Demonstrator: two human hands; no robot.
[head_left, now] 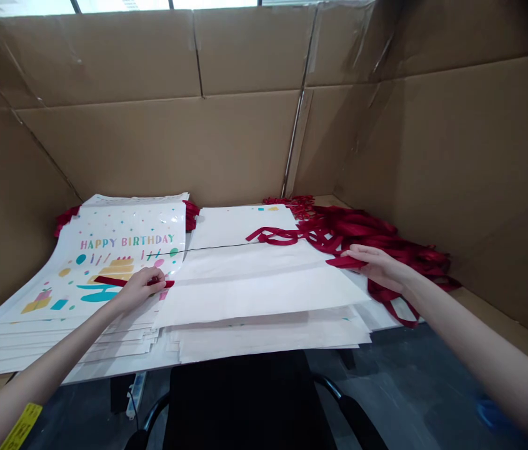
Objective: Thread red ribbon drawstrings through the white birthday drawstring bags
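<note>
My left hand [142, 287] is closed on a short length of red ribbon [110, 281] whose ends stick out on both sides. It is over the lower right part of a white sheet printed with HAPPY BIRTHDAY [125, 219]. At the right, my right hand [376, 265] pinches another piece of red ribbon [347, 262] by the right edge of a plain white sheet [254, 281]. Across that sheet runs a thin dark line, perhaps a cord [217, 248]. Loops of red ribbon [277, 236] lie on its upper right part.
A heap of red ribbons [357, 225] fills the table's right back. More printed sheets [118, 350] are stacked at the left. Tall cardboard walls [245, 144] enclose the back and sides. A black chair [245, 400] stands at the front edge.
</note>
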